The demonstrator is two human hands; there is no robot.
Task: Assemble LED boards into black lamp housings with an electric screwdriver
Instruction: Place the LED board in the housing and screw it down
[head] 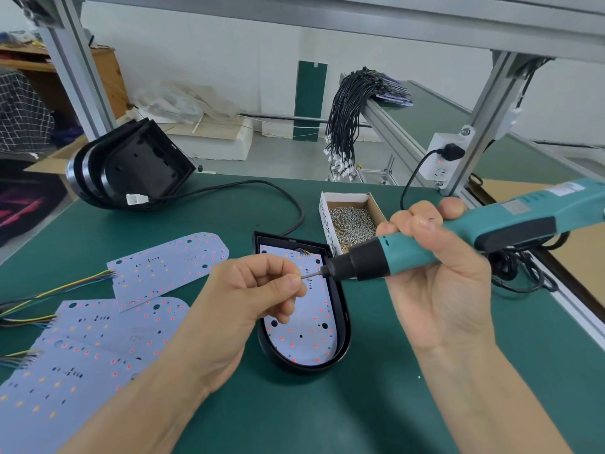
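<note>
**A:** What does the head camera show, and which step is this?

**B:** Loading a screw, I judge. The right hand [438, 257] has its fingers wrapped around a teal electric screwdriver [458, 237], held nearly level, tip pointing left. The left hand [258, 290] has its fingers curled, thumb and forefinger pinched at the very end of the bit [312, 274]. The screw itself is too small to make out, so I cannot tell whether one is there.

**A:** Where is the lamp housing?

**B:** Directly below the pinch. The black housing [343, 322] lies open side up on the green table [327, 421], with an LED board [304, 329] seated inside it.

**A:** And the screws?

**B:** In a small cardboard box [348, 221] just behind the screwdriver's tip. Spare boards [167, 263] lie left of the left hand. More housings [131, 168] are stacked well behind it.

**A:** What does the next move call for?

**B:** Probably tipping the driver upright, lowering the bit into a mounting hole in the board, and letting go with the left fingers.
</note>
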